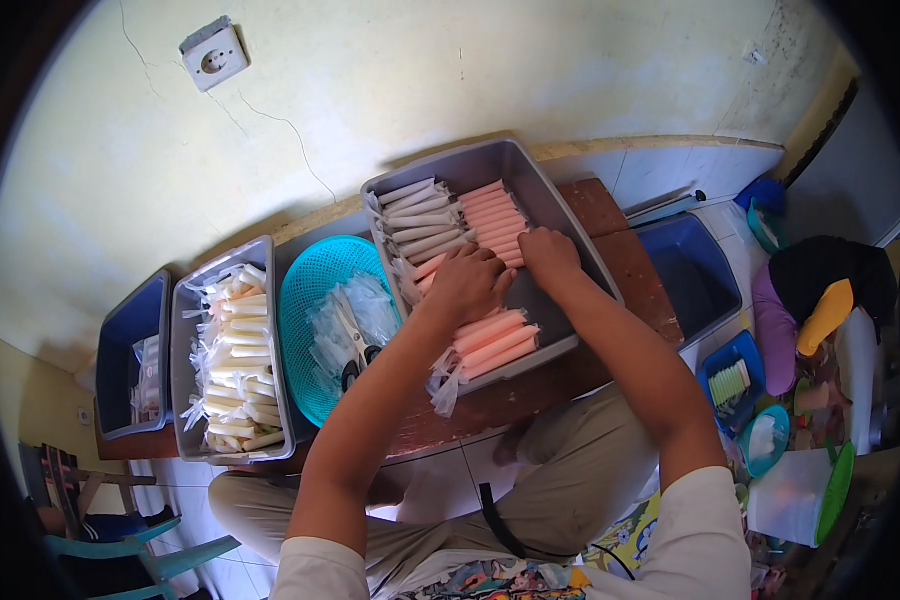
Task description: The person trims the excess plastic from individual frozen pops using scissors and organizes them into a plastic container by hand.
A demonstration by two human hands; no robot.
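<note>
Pink ice pops [493, 213] in clear plastic tubes lie in a neat row inside a grey bin [595, 262]. Beside them on the left is a stack of whitish-grey ice pops [417, 218]. My left hand [467, 283] is bent over the tied ends of the pink pops at the near end of the row, fingers closed on them. At the opposite ends, my right hand [550, 260] has its fingers curled against the pops; its fingertips are partly hidden. A smaller group of pink pops [497, 343] rests in the bin's near corner.
A turquoise basket [292, 300] left of the bin holds clear plastic bags [332, 335] and scissors [348, 318]. Farther left stand a grey bin of cream-coloured pops [247, 345] and a dark blue bin [110, 385]. An empty-looking blue tub [692, 270] sits beyond the brown bench [635, 275].
</note>
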